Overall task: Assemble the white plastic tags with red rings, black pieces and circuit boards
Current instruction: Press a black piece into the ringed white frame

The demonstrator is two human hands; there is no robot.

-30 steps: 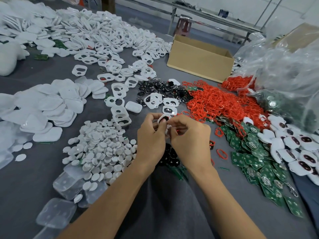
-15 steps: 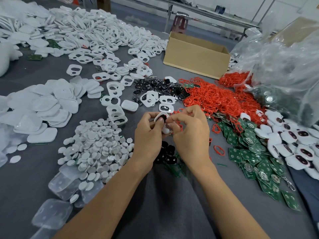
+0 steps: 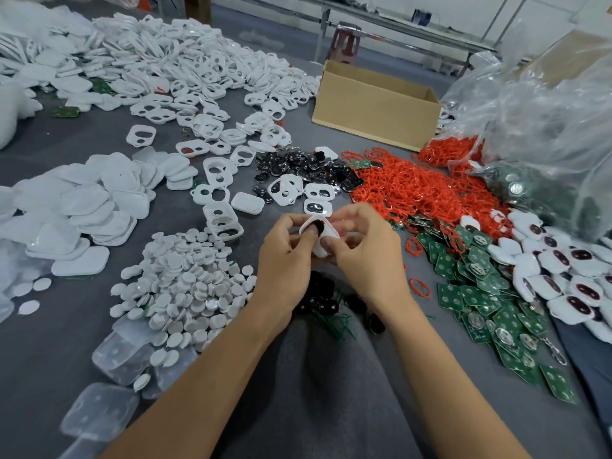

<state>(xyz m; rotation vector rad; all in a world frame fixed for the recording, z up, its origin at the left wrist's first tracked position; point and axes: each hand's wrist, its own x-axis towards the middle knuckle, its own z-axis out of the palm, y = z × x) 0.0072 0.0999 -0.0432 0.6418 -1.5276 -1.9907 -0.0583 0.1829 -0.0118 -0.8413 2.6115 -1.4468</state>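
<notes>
Both hands meet at the middle of the grey table over one white plastic tag (image 3: 323, 241). My left hand (image 3: 286, 260) pinches its left side, thumb on a black piece (image 3: 316, 227) set in the tag's hole. My right hand (image 3: 367, 250) grips the right side, thumb on the white face, with a red ring (image 3: 344, 223) partly hidden at its fingertips. A heap of red rings (image 3: 407, 190) lies to the upper right. Green circuit boards (image 3: 480, 293) spread on the right. Black pieces (image 3: 304, 167) lie beyond my hands, more under my wrists (image 3: 326, 299).
White tag frames (image 3: 198, 77) cover the far left, solid white covers (image 3: 89, 207) the left, round white discs (image 3: 185, 283) the near left. Finished tags (image 3: 563, 273) lie at far right. A cardboard box (image 3: 374, 107) and clear plastic bags (image 3: 536, 134) stand behind. Clear trays (image 3: 99, 415) sit near left.
The tag has turned in my hands so its white face and black insert show more. My left thumb now presses on the black piece. Both hands stay in the same spot.
</notes>
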